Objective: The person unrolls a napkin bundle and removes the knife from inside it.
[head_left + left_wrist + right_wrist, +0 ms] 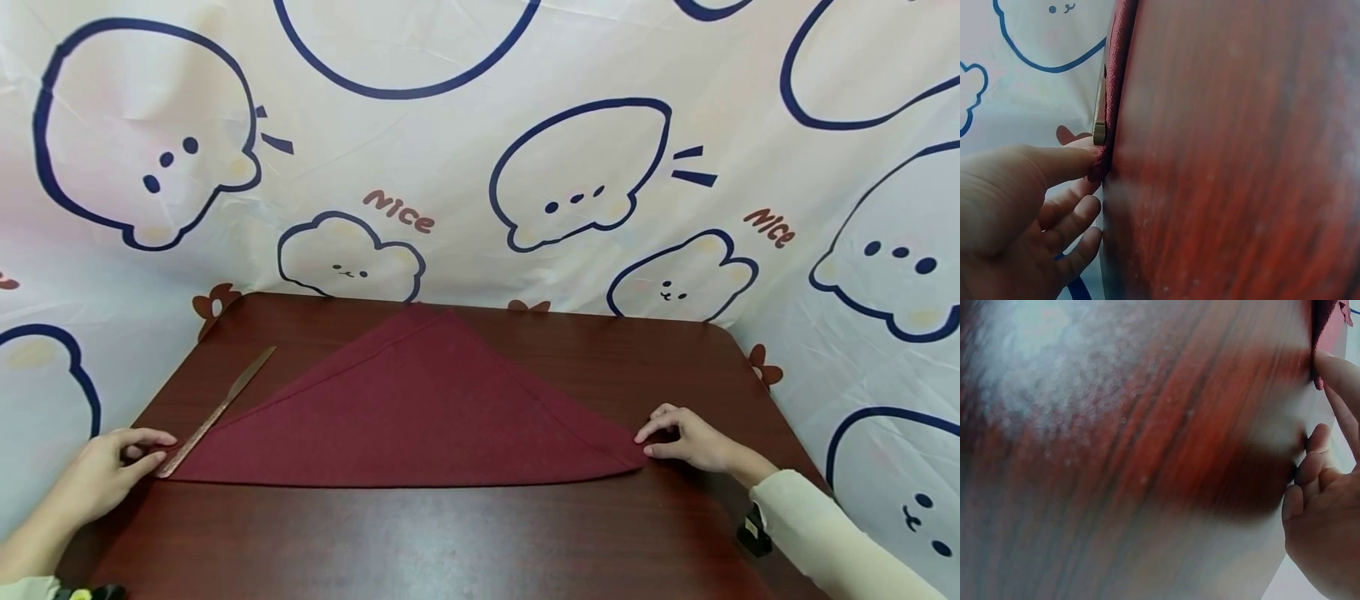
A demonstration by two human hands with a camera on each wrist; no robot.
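Note:
A dark red cloth napkin (405, 408) lies on the table as a triangle, long folded edge toward me and peak at the far edge. A slim gold-coloured table knife (217, 410) rests slantwise over its left corner, blade pointing away. My left hand (101, 475) pinches that corner between thumb and forefinger, right beside the end of the knife handle (1099, 133). At the opposite end, my right hand (693, 440) pinches the right corner of the napkin with thumb and forefinger. The other right fingers (1310, 464) are curled close over the tabletop.
The dark brown wooden table (420, 542) has rounded far corners and a glossy surface. A white cloth backdrop (465, 167) with blue cartoon outlines hangs behind it and along both sides. Dark wrist straps (753, 533) sit by the pale sleeves.

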